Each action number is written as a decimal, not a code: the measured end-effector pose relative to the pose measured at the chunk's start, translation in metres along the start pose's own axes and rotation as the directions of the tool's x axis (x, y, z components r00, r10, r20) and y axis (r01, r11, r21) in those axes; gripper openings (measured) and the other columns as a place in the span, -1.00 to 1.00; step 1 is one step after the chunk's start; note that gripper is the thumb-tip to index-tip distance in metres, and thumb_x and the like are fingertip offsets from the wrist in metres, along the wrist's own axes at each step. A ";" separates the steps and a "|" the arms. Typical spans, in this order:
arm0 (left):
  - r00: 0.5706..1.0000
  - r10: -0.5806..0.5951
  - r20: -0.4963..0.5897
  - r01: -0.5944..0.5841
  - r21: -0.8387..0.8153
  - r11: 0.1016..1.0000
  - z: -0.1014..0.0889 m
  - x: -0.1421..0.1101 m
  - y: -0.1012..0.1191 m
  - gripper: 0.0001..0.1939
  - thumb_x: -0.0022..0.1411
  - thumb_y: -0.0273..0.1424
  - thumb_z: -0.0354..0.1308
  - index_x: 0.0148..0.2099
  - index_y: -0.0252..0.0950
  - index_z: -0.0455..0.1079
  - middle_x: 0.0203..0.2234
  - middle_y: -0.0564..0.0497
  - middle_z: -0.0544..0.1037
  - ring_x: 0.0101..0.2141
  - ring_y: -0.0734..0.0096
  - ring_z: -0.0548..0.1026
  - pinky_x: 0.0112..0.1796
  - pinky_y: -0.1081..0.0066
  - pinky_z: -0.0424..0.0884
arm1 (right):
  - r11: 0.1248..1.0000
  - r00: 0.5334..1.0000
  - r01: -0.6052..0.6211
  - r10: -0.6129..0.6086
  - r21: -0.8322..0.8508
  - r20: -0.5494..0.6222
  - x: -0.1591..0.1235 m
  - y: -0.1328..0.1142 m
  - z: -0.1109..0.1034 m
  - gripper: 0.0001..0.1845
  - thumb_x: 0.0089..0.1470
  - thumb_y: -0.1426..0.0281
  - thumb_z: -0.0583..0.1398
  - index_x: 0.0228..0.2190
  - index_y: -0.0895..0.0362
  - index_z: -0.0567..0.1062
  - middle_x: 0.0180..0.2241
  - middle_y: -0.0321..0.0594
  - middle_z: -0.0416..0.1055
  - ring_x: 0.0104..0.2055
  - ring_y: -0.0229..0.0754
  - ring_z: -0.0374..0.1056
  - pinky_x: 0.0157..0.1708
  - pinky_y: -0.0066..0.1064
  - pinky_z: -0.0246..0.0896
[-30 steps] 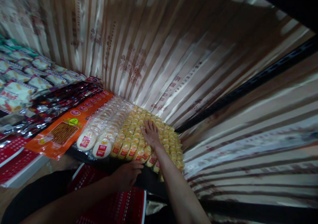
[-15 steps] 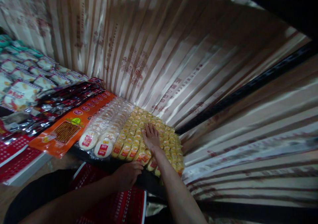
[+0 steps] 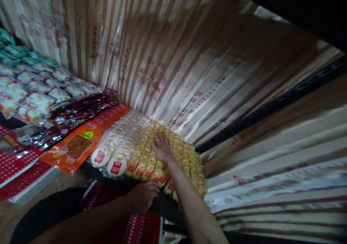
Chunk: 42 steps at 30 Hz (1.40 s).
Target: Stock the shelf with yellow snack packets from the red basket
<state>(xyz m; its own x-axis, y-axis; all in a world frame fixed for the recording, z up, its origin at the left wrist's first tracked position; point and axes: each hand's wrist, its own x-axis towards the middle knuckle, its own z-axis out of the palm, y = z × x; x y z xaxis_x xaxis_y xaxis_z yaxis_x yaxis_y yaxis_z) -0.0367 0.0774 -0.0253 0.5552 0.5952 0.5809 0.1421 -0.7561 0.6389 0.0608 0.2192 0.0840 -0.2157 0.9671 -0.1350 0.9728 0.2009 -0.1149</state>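
Rows of small yellow-wrapped snack packets [image 3: 145, 156] stand packed together on a dark shelf. My right hand [image 3: 162, 146] lies across the top of these packets, palm down, with its fingers stretched out. At the front edge of the rows, my left hand [image 3: 145, 196] has its fingers curled in close to the front packets. Whatever those fingers may hold is hidden. Left of the yellow packets are clear-wrapped round white crackers [image 3: 115, 163] in two long rows, with red labels on the front ones.
An orange snack bag [image 3: 72, 150] lies beside the crackers. Further left are dark shiny packets [image 3: 73, 116] and white packets [image 3: 36, 105]. Red perforated baskets [image 3: 132, 226] stand below the shelf. A pleated printed sheet [image 3: 162, 56] hangs behind, crossed by a black bar [image 3: 271, 99].
My right hand has slid slightly left and back over the yellow packets. My left hand stays at the front edge. The whole view has shifted a little.
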 end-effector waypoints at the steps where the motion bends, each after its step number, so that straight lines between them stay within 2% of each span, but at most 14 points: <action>1: 1.000 0.003 -0.003 -0.003 -0.003 1.000 -0.001 0.000 0.000 -0.74 0.14 -0.51 -0.11 -0.20 -0.36 0.38 -0.19 -0.19 0.52 -0.03 0.25 0.40 0.00 0.28 0.35 | 1.000 1.000 -0.007 0.007 -0.006 0.006 0.001 -0.001 0.003 -0.32 0.17 -0.06 -0.23 0.25 -0.11 -0.12 0.33 -0.38 -0.30 0.35 -0.09 -0.52 0.25 -0.13 -0.51; 7: 1.000 0.005 -0.018 -0.005 0.020 1.000 -0.003 0.001 0.002 -0.76 0.14 -0.53 -0.11 -0.22 -0.36 0.36 -0.20 -0.19 0.52 -0.07 0.26 0.42 0.01 0.29 0.34 | 0.998 0.999 -0.040 0.039 -0.039 -0.026 0.002 -0.001 0.014 -0.37 0.18 -0.02 -0.22 0.23 -0.14 -0.03 0.30 -0.43 -0.13 0.33 -0.11 -0.32 0.24 -0.19 -0.45; 12: 1.000 0.018 0.018 -0.018 0.019 1.000 -0.002 0.000 0.000 -0.76 0.17 -0.53 -0.11 -0.16 -0.37 0.33 -0.18 -0.20 0.50 -0.04 0.26 0.40 0.03 0.28 0.31 | 0.998 0.998 -0.046 0.045 -0.038 -0.041 0.001 -0.001 0.015 -0.37 0.18 -0.03 -0.20 0.23 -0.16 0.00 0.29 -0.45 -0.12 0.32 -0.10 -0.29 0.23 -0.19 -0.43; 21: 0.998 0.042 -0.047 -0.042 -0.001 0.999 0.000 -0.002 -0.003 -0.78 0.16 -0.53 -0.11 -0.20 -0.34 0.32 -0.21 -0.17 0.51 -0.07 0.29 0.42 -0.02 0.29 0.37 | 0.999 0.998 -0.031 0.029 -0.031 -0.053 -0.006 -0.002 0.017 -0.38 0.19 0.00 -0.20 0.22 -0.11 0.04 0.29 -0.43 -0.09 0.31 -0.11 -0.24 0.23 -0.21 -0.44; 32: 0.994 0.088 -0.069 -0.093 -0.060 0.994 0.000 -0.002 -0.004 -0.80 0.10 -0.55 -0.07 -0.21 -0.29 0.27 -0.26 -0.14 0.51 -0.13 0.29 0.45 -0.06 0.25 0.39 | 0.998 0.998 -0.040 0.038 -0.052 -0.043 -0.011 -0.005 0.017 -0.37 0.19 0.00 -0.22 0.23 -0.10 0.01 0.30 -0.42 -0.12 0.32 -0.12 -0.27 0.24 -0.21 -0.46; 37: 0.997 0.067 -0.033 -0.069 -0.045 0.997 -0.001 0.001 0.000 -0.80 0.03 -0.57 -0.07 -0.30 -0.32 0.32 -0.30 -0.16 0.52 -0.15 0.26 0.46 -0.09 0.28 0.41 | 0.998 0.998 -0.053 0.052 -0.031 -0.025 -0.012 -0.005 0.016 -0.36 0.19 -0.02 -0.25 0.25 -0.12 -0.07 0.32 -0.38 -0.27 0.35 -0.13 -0.43 0.24 -0.17 -0.51; 42: 0.996 0.077 -0.038 -0.078 -0.044 0.996 -0.003 0.005 0.003 -0.81 0.00 -0.57 -0.05 -0.34 -0.32 0.34 -0.32 -0.15 0.52 -0.17 0.26 0.46 -0.09 0.30 0.41 | 0.999 0.997 -0.027 0.025 -0.031 -0.069 -0.002 -0.013 0.006 -0.35 0.20 0.00 -0.25 0.25 -0.09 -0.10 0.33 -0.36 -0.36 0.35 -0.15 -0.51 0.25 -0.16 -0.57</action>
<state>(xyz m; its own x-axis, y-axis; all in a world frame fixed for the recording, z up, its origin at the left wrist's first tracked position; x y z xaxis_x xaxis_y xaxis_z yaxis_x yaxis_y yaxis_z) -0.0362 0.0788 -0.0194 0.5332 0.5452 0.6468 0.0619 -0.7877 0.6130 0.0482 0.2141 0.0798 -0.1853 0.9802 -0.0698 0.9804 0.1796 -0.0809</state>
